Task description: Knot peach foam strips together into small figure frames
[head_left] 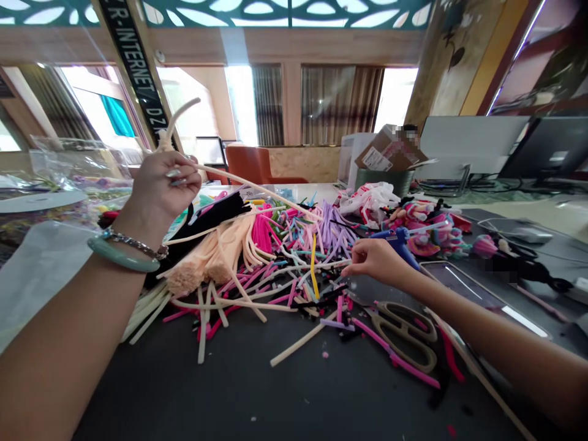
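Observation:
My left hand (168,184) is raised at the left, its fingers closed round a cream pipe cleaner (257,185). One end of cream stem curves up above the fist, and a long thin length slopes down to the right over the pile. Lower on the right, my right hand (374,260) is pinched above the loose stems. A pale stem (316,266) reaches its fingertips, but what they grip is too small to make out. Just behind that hand lies a blue glue gun (402,245). Scissors (407,337) with khaki handles rest below my right wrist.
Cream pipe cleaner bundles (215,257), a lilac bunch (337,226) and many coloured offcuts cover the dark table (220,398). At right are a phone (473,288) and finished-looking pink pieces (436,229). Behind stand a cardboard box (386,150) and a monitor (473,147).

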Demonstrator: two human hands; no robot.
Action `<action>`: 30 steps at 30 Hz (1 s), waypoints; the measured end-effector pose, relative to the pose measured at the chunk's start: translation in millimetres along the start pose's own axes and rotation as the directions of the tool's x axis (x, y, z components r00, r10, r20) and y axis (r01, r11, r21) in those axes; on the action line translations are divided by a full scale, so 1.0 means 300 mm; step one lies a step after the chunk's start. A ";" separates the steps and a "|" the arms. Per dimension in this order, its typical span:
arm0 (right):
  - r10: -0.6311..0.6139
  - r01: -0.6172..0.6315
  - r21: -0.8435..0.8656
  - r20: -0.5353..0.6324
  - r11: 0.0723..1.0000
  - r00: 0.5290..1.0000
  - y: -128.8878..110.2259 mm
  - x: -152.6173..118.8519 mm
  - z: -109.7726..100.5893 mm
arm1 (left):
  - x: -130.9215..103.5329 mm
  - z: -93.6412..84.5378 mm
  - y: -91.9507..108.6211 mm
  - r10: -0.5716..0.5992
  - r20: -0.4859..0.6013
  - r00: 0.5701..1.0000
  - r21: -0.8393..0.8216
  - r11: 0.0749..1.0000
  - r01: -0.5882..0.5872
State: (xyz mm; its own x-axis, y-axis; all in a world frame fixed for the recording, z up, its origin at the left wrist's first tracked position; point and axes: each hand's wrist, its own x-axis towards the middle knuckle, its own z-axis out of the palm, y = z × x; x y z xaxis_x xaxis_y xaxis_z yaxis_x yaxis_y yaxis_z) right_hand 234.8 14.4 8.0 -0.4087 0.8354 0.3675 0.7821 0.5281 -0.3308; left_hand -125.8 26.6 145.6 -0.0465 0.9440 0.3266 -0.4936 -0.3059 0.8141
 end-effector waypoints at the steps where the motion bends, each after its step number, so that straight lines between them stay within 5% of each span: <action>1: -0.002 0.002 -0.030 -0.008 1.000 1.000 0.000 0.009 -0.026 | -0.004 0.011 0.001 0.009 0.012 1.000 0.002 1.000 -0.009; 5: -0.011 -0.009 -0.147 -0.139 0.989 0.990 -0.057 0.058 -0.182 | -0.040 0.070 -0.011 0.001 0.072 0.997 0.025 1.000 -0.003; 8: -0.093 0.052 -0.195 -0.208 0.979 0.974 -0.182 0.108 -0.279 | -0.078 0.123 -0.030 -0.024 0.125 0.992 0.045 0.999 0.019; 13: -0.361 0.347 -0.111 -0.162 0.931 0.918 -0.412 0.199 -0.279 | -0.137 0.200 -0.055 -0.048 0.191 0.980 0.099 0.995 0.029; 16: -0.496 0.507 0.096 -0.115 0.857 0.860 -0.466 0.229 -0.260 | -0.170 0.238 -0.069 -0.023 0.124 0.992 0.067 0.998 0.015; 20: -0.445 0.429 0.281 -0.009 0.858 0.895 -0.432 0.216 -0.300 | -0.215 0.283 -0.089 0.055 0.074 0.996 0.096 0.993 -0.062; 26: -0.326 0.318 0.087 0.095 0.944 0.941 -0.296 0.060 -0.408 | -0.238 0.297 -0.079 0.092 0.088 0.992 0.086 0.991 -0.100; 30: -0.112 0.104 0.054 0.165 0.993 0.980 -0.171 -0.098 -0.454 | -0.229 0.284 -0.064 0.109 0.052 0.993 0.106 0.988 -0.114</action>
State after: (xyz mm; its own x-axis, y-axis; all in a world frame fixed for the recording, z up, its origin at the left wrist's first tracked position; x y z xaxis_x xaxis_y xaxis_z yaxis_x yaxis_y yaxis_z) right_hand 270.7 -58.1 132.7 -0.5655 0.7847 0.2538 0.7086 0.6197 -0.3373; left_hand -39.2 -42.7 148.4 -0.0547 0.8975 0.4376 -0.3902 -0.4226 0.8180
